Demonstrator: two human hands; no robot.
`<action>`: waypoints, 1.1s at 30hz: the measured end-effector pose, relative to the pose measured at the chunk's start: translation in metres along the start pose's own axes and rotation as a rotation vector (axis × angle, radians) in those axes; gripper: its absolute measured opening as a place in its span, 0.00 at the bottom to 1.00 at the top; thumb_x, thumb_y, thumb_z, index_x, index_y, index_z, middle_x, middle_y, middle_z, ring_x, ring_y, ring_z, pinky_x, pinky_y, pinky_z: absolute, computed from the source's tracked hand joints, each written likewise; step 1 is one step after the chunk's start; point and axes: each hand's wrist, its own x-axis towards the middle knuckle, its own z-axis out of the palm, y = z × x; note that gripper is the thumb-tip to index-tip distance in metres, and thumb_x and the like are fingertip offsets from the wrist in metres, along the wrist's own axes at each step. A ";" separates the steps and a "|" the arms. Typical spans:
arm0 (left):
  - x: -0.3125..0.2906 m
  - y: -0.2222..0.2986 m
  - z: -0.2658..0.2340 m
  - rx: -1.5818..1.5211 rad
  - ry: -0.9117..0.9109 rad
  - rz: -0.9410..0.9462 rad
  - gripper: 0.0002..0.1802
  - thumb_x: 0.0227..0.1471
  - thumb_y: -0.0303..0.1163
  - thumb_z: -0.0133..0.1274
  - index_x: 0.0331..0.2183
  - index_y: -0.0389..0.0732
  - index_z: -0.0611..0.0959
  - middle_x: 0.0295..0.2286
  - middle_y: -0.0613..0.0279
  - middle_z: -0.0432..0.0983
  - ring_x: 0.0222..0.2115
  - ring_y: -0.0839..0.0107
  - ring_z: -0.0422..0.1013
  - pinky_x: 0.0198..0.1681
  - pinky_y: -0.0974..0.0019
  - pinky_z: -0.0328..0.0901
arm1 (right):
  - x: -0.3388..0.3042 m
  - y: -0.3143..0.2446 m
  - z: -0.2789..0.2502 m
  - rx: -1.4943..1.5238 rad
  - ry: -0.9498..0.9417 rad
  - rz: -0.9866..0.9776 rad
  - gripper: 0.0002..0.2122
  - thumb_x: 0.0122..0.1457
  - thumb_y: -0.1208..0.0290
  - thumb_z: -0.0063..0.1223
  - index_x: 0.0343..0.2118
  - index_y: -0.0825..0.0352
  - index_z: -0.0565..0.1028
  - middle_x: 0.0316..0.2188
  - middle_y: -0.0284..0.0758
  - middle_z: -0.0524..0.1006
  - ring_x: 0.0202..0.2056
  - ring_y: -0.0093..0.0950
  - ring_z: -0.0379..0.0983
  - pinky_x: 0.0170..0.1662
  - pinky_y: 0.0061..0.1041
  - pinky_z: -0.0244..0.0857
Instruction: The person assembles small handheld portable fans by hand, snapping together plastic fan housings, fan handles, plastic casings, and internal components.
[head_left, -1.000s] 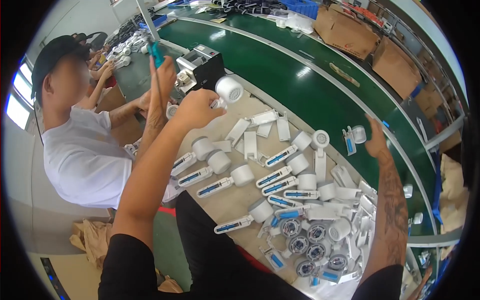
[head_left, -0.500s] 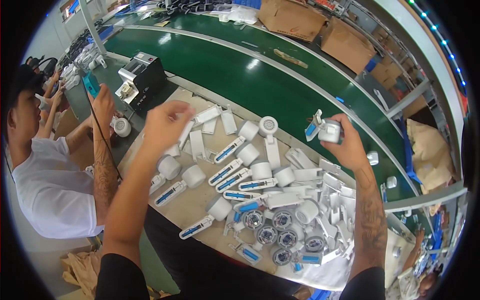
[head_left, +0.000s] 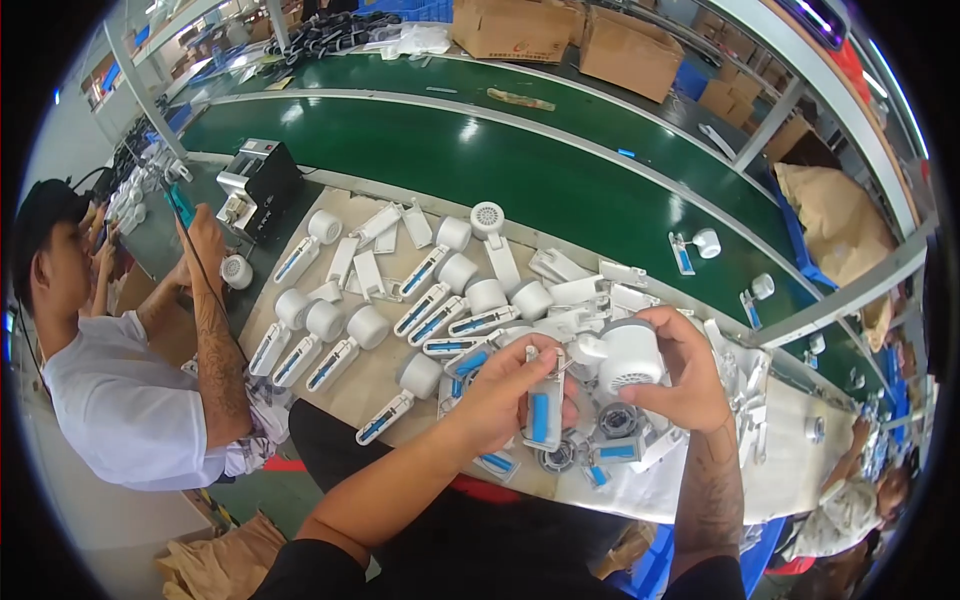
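I hold a white handheld fan with both hands over the near part of the worktable. My left hand (head_left: 515, 395) is closed on its slim handle (head_left: 543, 405), where a blue battery shows in the uncovered side. My right hand (head_left: 685, 375) wraps round the round fan head (head_left: 632, 358), its slotted grille turned down toward me. Below and behind my hands lies a heap of white fan parts, including a round open motor housing (head_left: 617, 420). To the left, several fans with blue batteries (head_left: 332, 362) lie side by side, handles toward me.
A green conveyor (head_left: 400, 140) runs behind the table, carrying more fans (head_left: 706, 243) at right. A black machine (head_left: 258, 190) stands at the far left. Close on my left, a person in a white shirt (head_left: 130, 400) holds a teal tool (head_left: 180, 203). Cardboard boxes (head_left: 628, 55) sit beyond the conveyor.
My right hand has brought the fan from over the conveyor back to the near table. My left hand has come from the table's far left and taken its handle. The view has turned slightly right.
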 end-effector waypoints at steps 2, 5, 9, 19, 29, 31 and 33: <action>-0.006 0.004 0.008 0.110 0.025 0.074 0.15 0.64 0.37 0.49 0.48 0.39 0.73 0.36 0.57 0.80 0.32 0.72 0.77 0.37 0.67 0.73 | -0.009 0.002 0.001 0.209 0.060 -0.022 0.29 0.44 0.78 0.70 0.51 0.68 0.69 0.45 0.32 0.74 0.49 0.25 0.70 0.56 0.28 0.61; -0.013 0.007 0.021 0.365 0.032 0.162 0.15 0.62 0.32 0.53 0.48 0.36 0.75 0.39 0.55 0.80 0.32 0.73 0.76 0.37 0.68 0.73 | -0.008 -0.001 0.007 0.285 0.063 -0.117 0.31 0.47 0.79 0.68 0.55 0.68 0.65 0.48 0.34 0.73 0.52 0.26 0.69 0.57 0.29 0.60; -0.019 0.016 0.033 0.409 0.046 0.120 0.15 0.59 0.28 0.56 0.47 0.33 0.77 0.41 0.54 0.80 0.34 0.74 0.76 0.38 0.69 0.73 | -0.002 -0.018 0.012 0.338 0.052 -0.176 0.31 0.49 0.77 0.69 0.55 0.68 0.64 0.49 0.35 0.73 0.52 0.26 0.69 0.57 0.29 0.61; -0.022 0.032 0.043 0.447 0.044 0.223 0.14 0.56 0.25 0.57 0.45 0.30 0.79 0.40 0.51 0.80 0.38 0.66 0.78 0.40 0.64 0.75 | 0.003 -0.034 0.009 0.308 -0.026 -0.190 0.32 0.49 0.73 0.70 0.56 0.68 0.64 0.49 0.36 0.74 0.51 0.26 0.71 0.56 0.28 0.62; -0.023 0.023 0.046 0.533 0.077 0.248 0.08 0.56 0.26 0.58 0.36 0.32 0.83 0.33 0.60 0.81 0.29 0.77 0.76 0.33 0.74 0.71 | -0.002 -0.051 0.002 0.225 -0.117 -0.109 0.32 0.49 0.74 0.70 0.57 0.70 0.67 0.48 0.36 0.75 0.50 0.26 0.72 0.56 0.29 0.63; -0.026 0.021 0.048 0.567 0.068 0.176 0.08 0.56 0.27 0.58 0.37 0.32 0.83 0.32 0.61 0.81 0.28 0.78 0.76 0.32 0.74 0.70 | 0.000 -0.055 -0.005 0.191 -0.165 -0.060 0.31 0.49 0.75 0.70 0.57 0.70 0.68 0.48 0.36 0.75 0.49 0.26 0.72 0.55 0.28 0.64; -0.028 0.016 0.045 0.712 0.060 0.064 0.10 0.54 0.27 0.60 0.38 0.32 0.84 0.29 0.63 0.81 0.28 0.81 0.74 0.32 0.76 0.69 | 0.006 -0.060 -0.010 0.116 -0.268 -0.026 0.30 0.50 0.77 0.68 0.57 0.72 0.69 0.47 0.37 0.75 0.48 0.25 0.73 0.53 0.26 0.67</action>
